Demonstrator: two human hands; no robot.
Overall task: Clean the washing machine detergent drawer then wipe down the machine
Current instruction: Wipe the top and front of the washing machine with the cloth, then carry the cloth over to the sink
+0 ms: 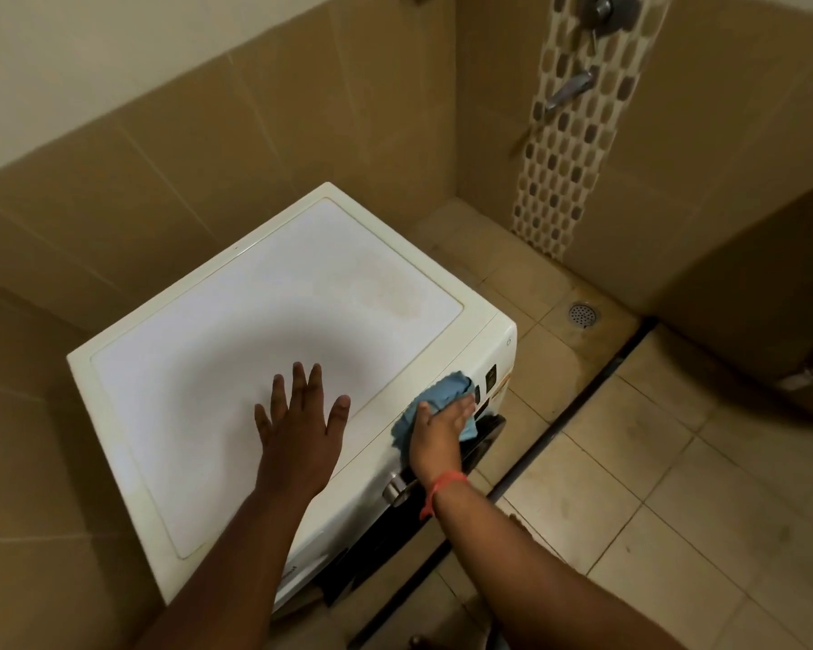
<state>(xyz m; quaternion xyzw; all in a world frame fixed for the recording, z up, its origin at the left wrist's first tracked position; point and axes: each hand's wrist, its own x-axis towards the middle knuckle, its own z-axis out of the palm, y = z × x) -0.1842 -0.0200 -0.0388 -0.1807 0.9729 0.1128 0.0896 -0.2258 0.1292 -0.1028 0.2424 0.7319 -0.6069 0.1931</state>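
The white front-loading washing machine (273, 330) stands against the tan tiled wall. Wipe-down seems underway: the right hand (440, 426) presses a crumpled blue cloth (435, 398) on its control panel — left hand (299, 415) spread flat on top. Next, likely sweeping along the front.

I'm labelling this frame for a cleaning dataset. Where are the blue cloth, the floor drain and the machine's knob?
blue cloth (447, 389): head view, bunched upper part above the fingers.
floor drain (584, 314): head view, centre of the round metal grate.
knob (395, 491): head view, its metallic rim.
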